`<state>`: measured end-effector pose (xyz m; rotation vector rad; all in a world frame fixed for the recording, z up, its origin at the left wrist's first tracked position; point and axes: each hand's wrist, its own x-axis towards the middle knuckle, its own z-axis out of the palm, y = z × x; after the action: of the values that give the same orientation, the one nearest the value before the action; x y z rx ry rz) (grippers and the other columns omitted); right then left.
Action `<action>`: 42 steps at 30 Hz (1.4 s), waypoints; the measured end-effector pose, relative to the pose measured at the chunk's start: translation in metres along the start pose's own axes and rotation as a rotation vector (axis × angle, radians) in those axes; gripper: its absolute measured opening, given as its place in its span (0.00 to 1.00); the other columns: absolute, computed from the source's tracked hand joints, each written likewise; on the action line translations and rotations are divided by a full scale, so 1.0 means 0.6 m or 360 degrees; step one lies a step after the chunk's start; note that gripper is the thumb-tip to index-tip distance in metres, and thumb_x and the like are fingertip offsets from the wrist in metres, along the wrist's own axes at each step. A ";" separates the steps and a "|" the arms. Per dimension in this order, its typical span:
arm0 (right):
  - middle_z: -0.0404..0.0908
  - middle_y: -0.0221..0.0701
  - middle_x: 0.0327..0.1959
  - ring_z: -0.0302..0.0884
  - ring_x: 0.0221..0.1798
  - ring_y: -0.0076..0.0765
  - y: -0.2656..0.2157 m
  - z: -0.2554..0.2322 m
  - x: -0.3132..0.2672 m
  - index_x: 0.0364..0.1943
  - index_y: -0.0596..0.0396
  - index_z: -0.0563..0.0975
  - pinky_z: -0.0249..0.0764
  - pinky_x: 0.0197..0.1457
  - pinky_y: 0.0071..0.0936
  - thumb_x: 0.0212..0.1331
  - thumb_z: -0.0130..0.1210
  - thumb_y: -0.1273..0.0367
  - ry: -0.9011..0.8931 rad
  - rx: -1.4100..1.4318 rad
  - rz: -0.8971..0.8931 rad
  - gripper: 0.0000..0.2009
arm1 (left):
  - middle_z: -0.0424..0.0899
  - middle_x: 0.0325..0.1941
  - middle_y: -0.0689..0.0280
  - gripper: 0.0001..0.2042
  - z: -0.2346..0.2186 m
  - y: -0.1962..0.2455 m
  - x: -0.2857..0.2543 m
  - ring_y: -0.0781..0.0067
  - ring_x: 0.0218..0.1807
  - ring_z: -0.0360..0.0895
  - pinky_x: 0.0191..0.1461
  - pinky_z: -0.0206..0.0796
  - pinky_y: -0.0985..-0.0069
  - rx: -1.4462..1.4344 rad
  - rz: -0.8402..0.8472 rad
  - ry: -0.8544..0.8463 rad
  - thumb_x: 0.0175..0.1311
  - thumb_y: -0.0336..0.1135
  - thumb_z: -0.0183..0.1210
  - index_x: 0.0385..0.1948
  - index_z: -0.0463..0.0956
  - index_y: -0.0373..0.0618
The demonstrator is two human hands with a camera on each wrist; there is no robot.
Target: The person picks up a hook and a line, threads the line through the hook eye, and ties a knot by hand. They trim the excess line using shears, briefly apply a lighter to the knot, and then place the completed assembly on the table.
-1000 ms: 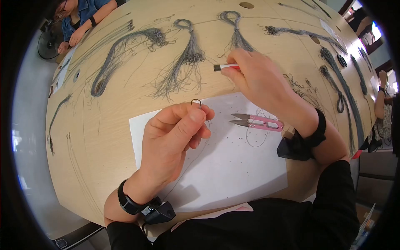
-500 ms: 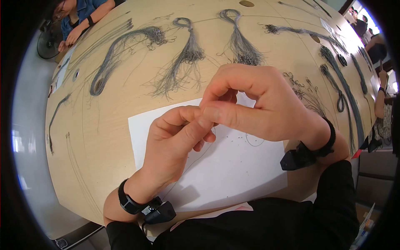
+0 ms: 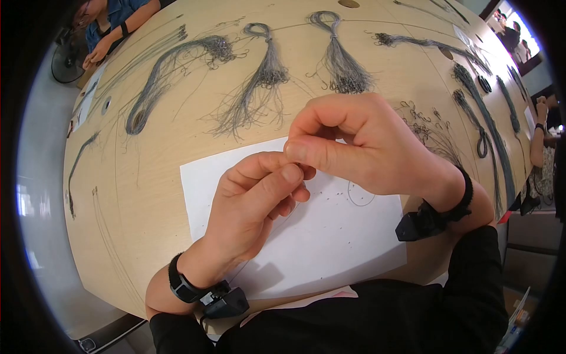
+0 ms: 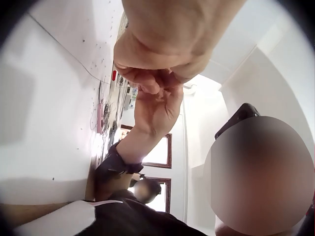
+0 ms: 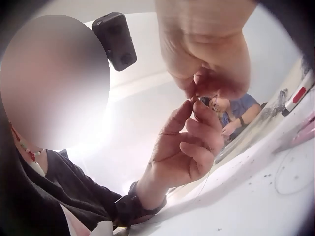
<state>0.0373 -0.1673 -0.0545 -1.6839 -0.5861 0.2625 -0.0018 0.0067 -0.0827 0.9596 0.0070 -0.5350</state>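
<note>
Over a white paper sheet [image 3: 336,253] my two hands meet at the fingertips. My left hand [image 3: 250,197] pinches a small fish hook between thumb and forefinger; the fingers hide the hook now. From that hand a thin line [image 4: 74,56] trails down across the paper. My right hand [image 3: 359,150] pinches at the same spot with thumb and forefinger, just above the left thumb. Pink thread snips [image 5: 299,138] lie on the paper, covered by the right hand in the head view. Beyond them is a white stick with a red band [image 5: 298,96].
Tied bundles of hooks on grey line [image 3: 271,74] lie at the far side, with a looser bundle [image 3: 156,82] to the left. Loose hooks [image 3: 433,127] spread beyond the right wrist. Dark specks dot the paper. Another person [image 3: 115,26] sits at the far left.
The right hand has put down the white-and-red stick and come down to the left fingertips, where it now pinches. The hook, earlier visible above the left thumb, is now covered.
</note>
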 end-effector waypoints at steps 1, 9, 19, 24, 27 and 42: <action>0.74 0.32 0.17 0.68 0.19 0.21 0.002 0.000 0.000 0.26 0.63 0.75 0.64 0.23 0.18 0.50 0.53 0.68 0.0000 -0.0003 -0.0030 0.09 | 0.77 0.35 0.63 0.05 0.000 0.000 0.000 0.84 0.29 0.72 0.27 0.59 0.89 0.0001 0.0009 0.0009 0.56 0.29 0.54 0.33 0.75 0.43; 0.74 0.32 0.17 0.68 0.19 0.22 0.004 -0.001 0.001 0.26 0.63 0.75 0.64 0.23 0.18 0.50 0.53 0.69 0.0014 -0.0091 -0.0103 0.09 | 0.77 0.36 0.63 0.06 0.000 -0.002 0.000 0.83 0.29 0.72 0.27 0.59 0.89 0.0070 0.0046 0.0077 0.55 0.28 0.55 0.34 0.74 0.42; 0.75 0.33 0.18 0.70 0.21 0.23 0.008 0.002 0.000 0.26 0.63 0.74 0.66 0.24 0.19 0.50 0.52 0.70 0.0043 -0.0002 -0.0158 0.07 | 0.77 0.33 0.65 0.06 0.003 -0.003 -0.001 0.83 0.29 0.71 0.29 0.60 0.87 -0.0027 0.0006 0.0075 0.55 0.29 0.55 0.33 0.75 0.43; 0.74 0.33 0.17 0.68 0.20 0.23 0.011 0.002 0.001 0.25 0.63 0.74 0.64 0.23 0.19 0.50 0.52 0.70 0.0046 -0.0061 -0.0183 0.08 | 0.76 0.28 0.68 0.03 0.008 -0.007 0.001 0.82 0.27 0.69 0.30 0.60 0.86 0.0150 0.0154 0.0153 0.55 0.29 0.55 0.30 0.74 0.44; 0.73 0.32 0.17 0.67 0.19 0.22 0.012 0.002 0.001 0.25 0.63 0.74 0.63 0.22 0.18 0.50 0.52 0.70 0.0042 -0.0062 -0.0162 0.08 | 0.74 0.25 0.69 0.02 0.009 -0.009 0.001 0.81 0.26 0.68 0.29 0.60 0.85 0.0281 0.0232 0.0193 0.56 0.30 0.54 0.29 0.73 0.44; 0.74 0.30 0.18 0.67 0.21 0.18 0.015 0.003 0.000 0.26 0.63 0.74 0.63 0.23 0.17 0.51 0.51 0.70 0.0054 0.0147 -0.0048 0.08 | 0.77 0.34 0.65 0.06 0.001 -0.012 0.001 0.82 0.32 0.71 0.36 0.65 0.85 0.0266 0.0409 0.0092 0.54 0.24 0.54 0.34 0.74 0.39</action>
<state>0.0388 -0.1667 -0.0637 -1.5867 -0.5653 0.2355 -0.0047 0.0028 -0.0883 1.1200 -0.1095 -0.2733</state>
